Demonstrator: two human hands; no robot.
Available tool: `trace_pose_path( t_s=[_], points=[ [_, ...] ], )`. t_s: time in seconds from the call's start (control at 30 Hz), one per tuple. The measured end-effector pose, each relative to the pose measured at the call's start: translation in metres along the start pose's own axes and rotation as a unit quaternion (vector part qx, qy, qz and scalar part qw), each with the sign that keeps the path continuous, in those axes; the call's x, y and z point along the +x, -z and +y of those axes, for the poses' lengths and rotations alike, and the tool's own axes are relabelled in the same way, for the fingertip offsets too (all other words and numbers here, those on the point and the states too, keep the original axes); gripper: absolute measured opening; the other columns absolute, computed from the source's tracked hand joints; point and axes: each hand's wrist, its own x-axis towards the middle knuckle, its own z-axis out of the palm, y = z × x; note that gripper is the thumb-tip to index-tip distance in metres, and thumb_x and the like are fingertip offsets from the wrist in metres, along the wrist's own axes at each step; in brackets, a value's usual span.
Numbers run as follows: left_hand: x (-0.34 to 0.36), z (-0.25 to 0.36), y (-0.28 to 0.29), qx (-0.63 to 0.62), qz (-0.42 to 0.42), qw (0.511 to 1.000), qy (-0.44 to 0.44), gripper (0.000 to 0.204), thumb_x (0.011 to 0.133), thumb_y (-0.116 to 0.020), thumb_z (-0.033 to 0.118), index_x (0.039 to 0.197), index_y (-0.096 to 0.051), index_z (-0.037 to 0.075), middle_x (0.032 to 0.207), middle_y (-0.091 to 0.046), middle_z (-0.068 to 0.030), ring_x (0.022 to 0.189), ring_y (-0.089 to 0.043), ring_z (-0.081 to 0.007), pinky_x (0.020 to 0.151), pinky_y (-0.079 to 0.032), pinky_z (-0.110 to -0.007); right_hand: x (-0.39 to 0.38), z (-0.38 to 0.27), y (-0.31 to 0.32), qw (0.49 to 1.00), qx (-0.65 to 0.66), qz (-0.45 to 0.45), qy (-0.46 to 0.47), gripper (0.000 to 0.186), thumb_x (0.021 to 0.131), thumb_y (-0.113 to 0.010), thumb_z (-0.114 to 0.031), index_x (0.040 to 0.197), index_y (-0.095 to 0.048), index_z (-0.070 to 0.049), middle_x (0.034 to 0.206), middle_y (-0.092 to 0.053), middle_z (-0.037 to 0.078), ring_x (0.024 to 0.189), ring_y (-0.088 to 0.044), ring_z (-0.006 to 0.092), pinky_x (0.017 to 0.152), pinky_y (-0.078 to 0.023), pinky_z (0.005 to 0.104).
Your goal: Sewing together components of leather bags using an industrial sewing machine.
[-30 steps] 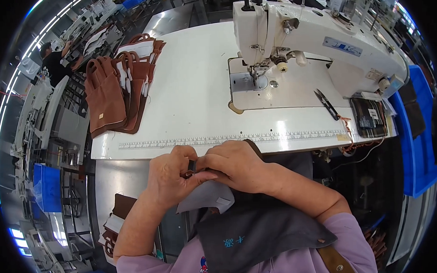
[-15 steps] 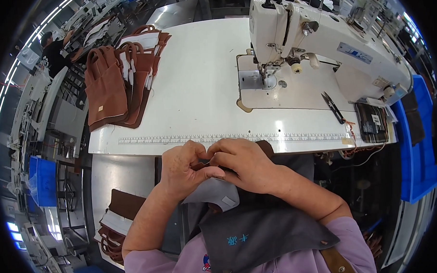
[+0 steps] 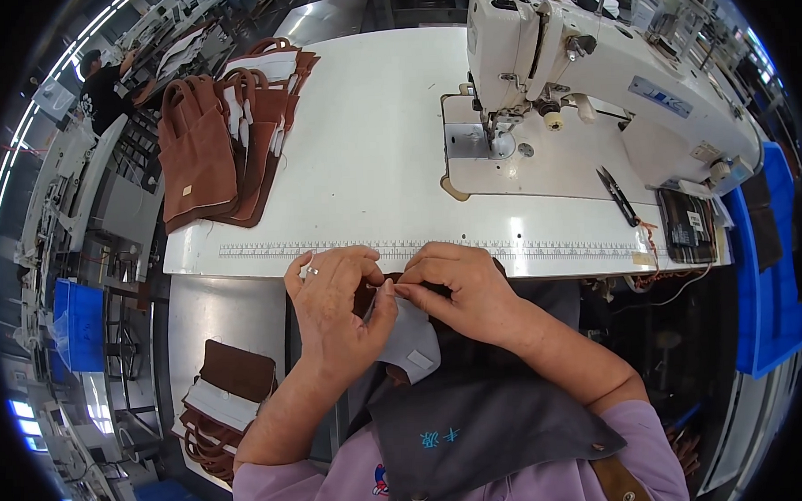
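Observation:
At the table's front edge, my left hand [image 3: 340, 314] and my right hand [image 3: 464, 292] meet over a brown leather bag piece with a grey lining [image 3: 405, 330]. A small pale label [image 3: 419, 359] sits on that lining. Each hand pinches the piece between thumb and index finger, and the fingertips nearly touch each other. The left hand's other fingers are raised and curled, with a ring on one. Much of the brown leather is hidden behind my hands and the dark apron [image 3: 487, 429].
Brown handled bags [image 3: 199, 160] are piled at the table's far left. A white sewing machine [image 3: 580, 67] stands on the right, with black thread snips [image 3: 618, 197] nearby. A ruler strip [image 3: 560, 249] runs along the front edge. More brown pieces [image 3: 237, 371] lie lower left; a blue bin [image 3: 765, 308] is right.
My left fingers have lifted and spread, bringing the ring into sight, and the left thumb has turned upward. The right hand has kept its pinch near the same spot.

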Motion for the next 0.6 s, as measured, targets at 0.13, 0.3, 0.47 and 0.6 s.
trace_pose_path(
  t_s=[0.13,0.3,0.47,0.6],
  points=[
    [-0.014,0.0,-0.006,-0.007,0.029,0.999,0.011,0.014,0.072,-0.07,0.013,0.082,-0.06,0.011,0.099,-0.067,-0.0019,0.098,-0.061,-0.0208,0.107,-0.022,-0.048,-0.001,-0.001,-0.005,0.996,0.066,0.01,-0.05,0.006,0.088,-0.072,-0.007,0.093,-0.071,-0.003,0.088,-0.069,0.007,0.073,-0.065,0.0171,0.064,-0.051,0.0283],
    [-0.019,-0.007,-0.011,-0.041,0.02,0.995,0.093,0.011,0.073,-0.068,0.015,0.081,-0.061,0.011,0.097,-0.066,-0.002,0.102,-0.057,-0.021,0.106,-0.021,-0.048,0.003,0.005,-0.008,0.987,0.13,-0.005,-0.092,0.005,0.088,-0.073,-0.006,0.091,-0.071,-0.002,0.085,-0.069,0.006,0.073,-0.063,0.0141,0.065,-0.049,0.026],
    [-0.018,-0.006,-0.013,-0.049,0.031,0.995,0.087,0.009,0.072,-0.068,0.014,0.078,-0.062,0.01,0.095,-0.065,-0.0024,0.098,-0.056,-0.0213,0.104,-0.022,-0.046,0.001,0.007,-0.002,0.981,0.132,-0.003,-0.14,0.017,0.084,-0.076,-0.016,0.089,-0.072,0.0,0.08,-0.07,0.012,0.071,-0.067,0.0173,0.066,-0.052,0.0293],
    [-0.023,-0.006,-0.017,-0.06,0.034,0.993,0.095,0.009,0.072,-0.068,0.014,0.077,-0.063,0.009,0.095,-0.064,-0.0025,0.099,-0.055,-0.0209,0.103,-0.021,-0.045,-0.002,0.0,0.004,0.969,0.153,-0.024,-0.191,0.014,0.084,-0.076,-0.011,0.087,-0.07,0.001,0.086,-0.071,0.008,0.076,-0.063,0.0119,0.07,-0.05,0.0268]
  ],
)
